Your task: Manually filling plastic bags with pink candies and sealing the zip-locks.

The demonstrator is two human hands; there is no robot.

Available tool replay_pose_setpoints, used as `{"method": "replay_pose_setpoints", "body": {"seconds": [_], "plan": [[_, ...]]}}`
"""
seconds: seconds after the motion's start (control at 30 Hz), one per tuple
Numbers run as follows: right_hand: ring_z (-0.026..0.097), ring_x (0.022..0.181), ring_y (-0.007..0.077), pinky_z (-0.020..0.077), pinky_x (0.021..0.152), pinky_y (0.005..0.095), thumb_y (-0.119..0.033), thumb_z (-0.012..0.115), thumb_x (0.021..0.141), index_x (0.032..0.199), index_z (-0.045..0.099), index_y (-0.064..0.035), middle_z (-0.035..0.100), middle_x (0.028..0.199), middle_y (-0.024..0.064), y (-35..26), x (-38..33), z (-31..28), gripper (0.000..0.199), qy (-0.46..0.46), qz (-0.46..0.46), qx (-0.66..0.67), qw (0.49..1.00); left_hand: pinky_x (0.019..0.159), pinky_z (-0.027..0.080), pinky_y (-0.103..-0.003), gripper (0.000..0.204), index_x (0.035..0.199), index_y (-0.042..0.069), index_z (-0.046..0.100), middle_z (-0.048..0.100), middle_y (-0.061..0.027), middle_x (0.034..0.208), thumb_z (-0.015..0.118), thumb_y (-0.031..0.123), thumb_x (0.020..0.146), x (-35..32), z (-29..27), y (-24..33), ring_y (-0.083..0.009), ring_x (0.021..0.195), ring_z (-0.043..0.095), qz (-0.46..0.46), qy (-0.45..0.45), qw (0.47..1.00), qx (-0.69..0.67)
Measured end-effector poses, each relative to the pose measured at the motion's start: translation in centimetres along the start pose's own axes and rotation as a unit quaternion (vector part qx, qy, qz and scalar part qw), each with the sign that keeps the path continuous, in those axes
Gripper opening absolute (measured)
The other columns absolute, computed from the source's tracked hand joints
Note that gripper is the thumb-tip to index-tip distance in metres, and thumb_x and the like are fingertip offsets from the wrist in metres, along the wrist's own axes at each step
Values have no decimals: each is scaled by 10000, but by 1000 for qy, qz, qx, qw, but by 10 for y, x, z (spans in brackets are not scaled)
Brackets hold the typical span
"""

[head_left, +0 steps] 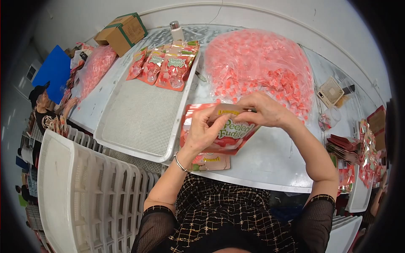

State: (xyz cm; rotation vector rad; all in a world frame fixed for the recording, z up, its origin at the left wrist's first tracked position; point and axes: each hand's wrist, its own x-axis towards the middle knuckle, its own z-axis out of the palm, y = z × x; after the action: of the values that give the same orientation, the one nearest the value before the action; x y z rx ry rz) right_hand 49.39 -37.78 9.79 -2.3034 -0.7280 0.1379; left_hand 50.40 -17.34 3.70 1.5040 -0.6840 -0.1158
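A red and pink candy pouch (236, 139) stands tilted over the near edge of the table, between my two hands. My left hand (202, 131) grips its upper left part, thumb pressed on the front near the top strip. At the top right edge my right hand (265, 110) pinches the pouch with bent fingers. Whether its mouth is parted cannot be made out. Below it lies a small stack of flat pouches (211, 163), partly covered. Right behind is a big clear bag of pink wrapped candies (261, 63).
To the left lies a white mesh tray (139, 114) with several filled pouches (173, 67) at its far end. Stacked white trays (93, 189) rise at the lower left. A cardboard box (122, 33), a bottle (176, 31) and a small fan (331, 91) stand farther off. A person (46, 105) works at left.
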Motion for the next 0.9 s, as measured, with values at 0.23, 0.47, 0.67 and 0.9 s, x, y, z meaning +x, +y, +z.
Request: {"method": "replay_pose_setpoints", "body": {"seconds": [0.23, 0.47, 0.67, 0.9], "plan": [[616, 749, 309, 476, 658, 401, -199, 654, 781, 890, 690, -52, 654, 802, 132, 6, 6, 18, 187, 76, -3, -158, 985, 580, 439, -214, 139, 986, -23, 619, 630, -2, 747, 585, 68, 887, 6, -10, -10, -40, 659, 536, -53, -35, 996, 59], [572, 615, 301, 435, 557, 377, -148, 656, 779, 830, 675, -47, 606, 689, 132, 21, 5, 15, 115, 75, -17, -41, 996, 659, 494, -221, 162, 998, -48, 611, 678, -62, 814, 590, 70, 888, 12, -18, -9, -77, 748, 610, -6, 61, 998, -25], [551, 618, 282, 418, 571, 387, -162, 661, 762, 826, 667, -52, 579, 668, 106, 23, 15, 22, 128, 98, -19, -120, 988, 691, 509, -228, 165, 949, -34, 681, 690, -49, 792, 668, 46, 805, 14, -22, -11, -86, 752, 630, -47, 40, 996, -71], [542, 584, 270, 412, 560, 364, -170, 630, 801, 840, 671, -46, 580, 676, 89, 15, 37, 32, 137, 107, -99, -129, 981, 725, 505, -228, 195, 1008, -33, 665, 690, -68, 898, 653, 45, 830, 14, -38, -27, -95, 808, 625, -40, 24, 998, -35]]}}
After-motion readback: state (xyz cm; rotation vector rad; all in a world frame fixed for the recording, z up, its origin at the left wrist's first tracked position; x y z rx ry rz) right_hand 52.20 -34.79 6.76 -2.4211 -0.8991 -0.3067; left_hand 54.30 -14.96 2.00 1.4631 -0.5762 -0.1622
